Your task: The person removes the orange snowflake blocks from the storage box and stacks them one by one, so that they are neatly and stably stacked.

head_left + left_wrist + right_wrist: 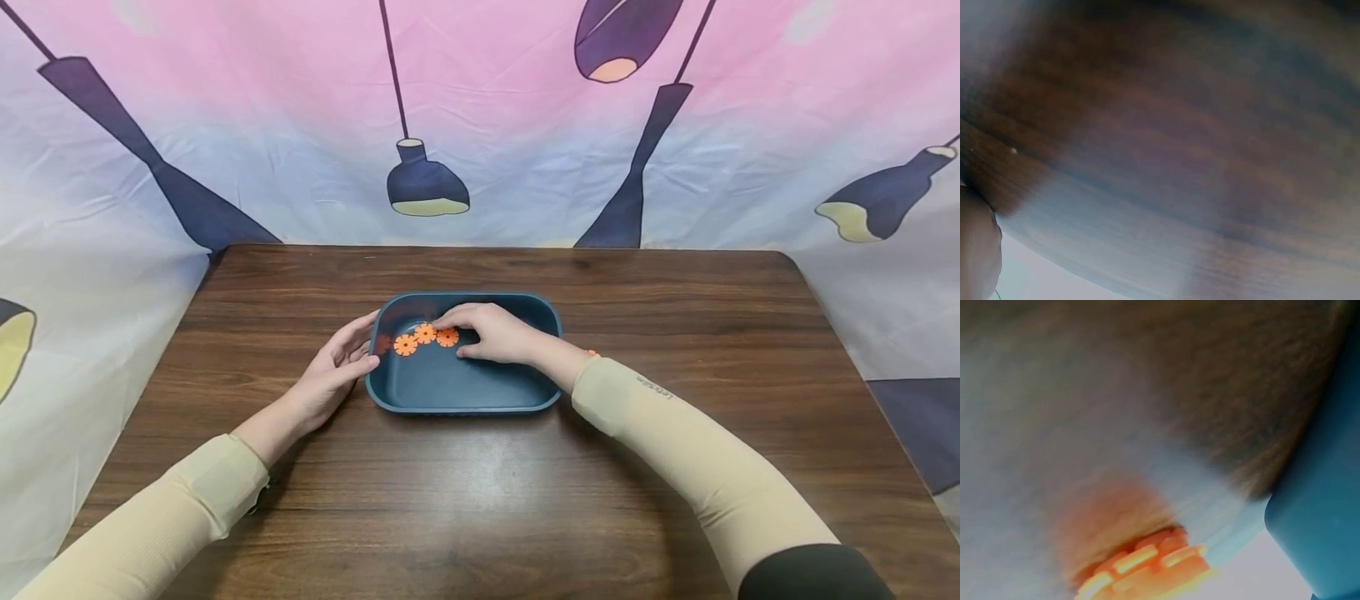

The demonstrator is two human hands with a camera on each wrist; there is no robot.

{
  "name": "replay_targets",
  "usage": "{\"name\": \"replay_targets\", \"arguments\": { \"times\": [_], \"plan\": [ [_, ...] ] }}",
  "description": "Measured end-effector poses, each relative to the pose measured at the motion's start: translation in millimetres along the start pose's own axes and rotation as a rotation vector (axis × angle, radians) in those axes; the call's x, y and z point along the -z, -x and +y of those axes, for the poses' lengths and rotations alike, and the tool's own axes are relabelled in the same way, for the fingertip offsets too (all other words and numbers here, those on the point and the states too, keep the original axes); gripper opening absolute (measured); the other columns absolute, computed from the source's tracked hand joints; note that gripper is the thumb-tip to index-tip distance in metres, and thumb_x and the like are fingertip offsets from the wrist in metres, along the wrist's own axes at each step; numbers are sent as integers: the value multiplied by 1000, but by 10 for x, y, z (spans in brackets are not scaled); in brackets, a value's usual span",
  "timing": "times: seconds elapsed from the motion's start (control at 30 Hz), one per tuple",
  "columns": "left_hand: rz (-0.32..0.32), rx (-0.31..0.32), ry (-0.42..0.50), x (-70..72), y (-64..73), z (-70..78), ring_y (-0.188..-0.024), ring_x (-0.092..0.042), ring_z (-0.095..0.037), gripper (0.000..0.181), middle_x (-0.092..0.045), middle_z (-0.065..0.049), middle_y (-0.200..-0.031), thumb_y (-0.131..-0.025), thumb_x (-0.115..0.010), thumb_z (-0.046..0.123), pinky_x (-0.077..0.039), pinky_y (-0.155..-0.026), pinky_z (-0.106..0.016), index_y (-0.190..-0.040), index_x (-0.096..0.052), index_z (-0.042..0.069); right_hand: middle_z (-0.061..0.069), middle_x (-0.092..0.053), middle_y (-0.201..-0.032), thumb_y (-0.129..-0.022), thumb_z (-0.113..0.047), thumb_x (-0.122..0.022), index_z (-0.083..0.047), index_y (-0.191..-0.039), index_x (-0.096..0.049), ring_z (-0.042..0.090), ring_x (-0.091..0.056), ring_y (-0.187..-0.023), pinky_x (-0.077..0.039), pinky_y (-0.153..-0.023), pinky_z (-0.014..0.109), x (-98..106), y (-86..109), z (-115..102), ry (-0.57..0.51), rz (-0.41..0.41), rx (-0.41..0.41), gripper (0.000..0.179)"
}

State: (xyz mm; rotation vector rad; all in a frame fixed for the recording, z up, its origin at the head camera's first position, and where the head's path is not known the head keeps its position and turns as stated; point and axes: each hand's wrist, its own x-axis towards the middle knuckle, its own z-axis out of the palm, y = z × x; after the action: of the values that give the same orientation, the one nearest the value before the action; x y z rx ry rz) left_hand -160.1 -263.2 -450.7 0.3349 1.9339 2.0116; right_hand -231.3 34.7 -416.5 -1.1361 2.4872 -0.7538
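A dark blue rectangular tray [465, 410] with rounded corners stands on the table. My left hand [333, 367] holds its left end, fingers along the outer wall and thumb at the rim. Inside the tray, three orange notched discs [406, 345] lie in a row in the left half, showing through or mirrored at the left wall as a reddish spot. My right hand [498, 333] reaches in over the right rim. Its fingertips touch the discs at the right end of the row, with the thumb spread apart from them.
Outside the tray's right end, more orange notched pieces [1147, 569] show in the right wrist view, mostly hidden behind the forearm in the head view. The brown wooden table [480, 508] ends at a printed cloth backdrop [510, 167]. The left wrist view holds mostly blurred tabletop.
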Motion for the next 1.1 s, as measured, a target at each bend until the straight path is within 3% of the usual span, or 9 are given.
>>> {"name": "replay_targets", "arguments": {
  "times": [0.4, 0.73, 1.1],
  "plan": [
    [-6, -16, 5, -1, 3, 0, -141, -49, -1, 64, -44, 9, -158, -109, -52, 2, -45, -110, -13, -168, -31, 16, 6, -70, -139, -100, -4, -72, -11, -135, -74, 24, -61, -137, -48, -118, 38, -39, 5, -7, 74, 18, 53, 35],
    [-8, -23, 10, -3, 7, -23, -141, -50, -2, 63, -44, 9, -158, -109, -52, 2, -46, -110, -14, -168, -32, 16, 4, -72, -124, -94, -8, -82, -11, -123, -77, 19, -66, -113, -55, -102, 32, -60, 19, -13, 44, 23, 34, 30],
    [-13, -27, 17, 17, 7, -21, -140, -51, -1, 63, -46, 11, -156, -109, -53, 2, -46, -109, -13, -167, -32, 15, 0, -71, -107, -91, -11, -86, -14, -110, -79, 13, -64, -95, -55, -88, 25, 40, 58, -29, 27, 15, 23, 20]
  ]
}}
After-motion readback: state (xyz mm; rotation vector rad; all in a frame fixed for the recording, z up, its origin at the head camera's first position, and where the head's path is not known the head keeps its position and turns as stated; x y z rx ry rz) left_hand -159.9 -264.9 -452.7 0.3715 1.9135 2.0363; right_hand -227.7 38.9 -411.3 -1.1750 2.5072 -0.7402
